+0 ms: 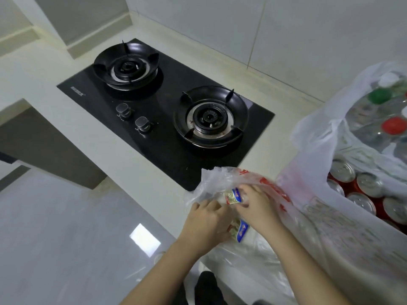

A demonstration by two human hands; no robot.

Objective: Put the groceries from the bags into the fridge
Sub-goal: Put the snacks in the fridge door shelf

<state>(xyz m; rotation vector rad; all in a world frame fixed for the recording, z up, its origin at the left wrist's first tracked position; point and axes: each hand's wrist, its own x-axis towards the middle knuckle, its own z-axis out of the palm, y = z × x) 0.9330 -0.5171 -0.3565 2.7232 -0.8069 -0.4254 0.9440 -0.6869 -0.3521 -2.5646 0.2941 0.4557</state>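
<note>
The right hand [255, 203] is inside the small clear bag [217, 179], and its fingers are curled around a packet [234, 195] with a blue and white label, pinching it at the top end. The left hand [204, 219] is close beside it, fingers bent. It seems to grip a second packet [241, 230] of the same kind, which lies lower, under the right wrist; how the fingertips sit there I cannot tell, because the plastic and the hand cover them. I think both hands work together because the thin bag is soft and collapses, so the packets must be freed from its folds before they can come out.

This bag lies at the front edge of the counter [66, 80], just beside the black gas stove [167, 133]. To the right stands a bigger bag [312, 194], open at the top, with drink cans [343, 170] packed upright inside. Behind it another bag holds bottles with a green cap [379, 96] and a red cap [394, 125].

The fridge is not in view, so the task looks early: most groceries are not yet unpacked
</note>
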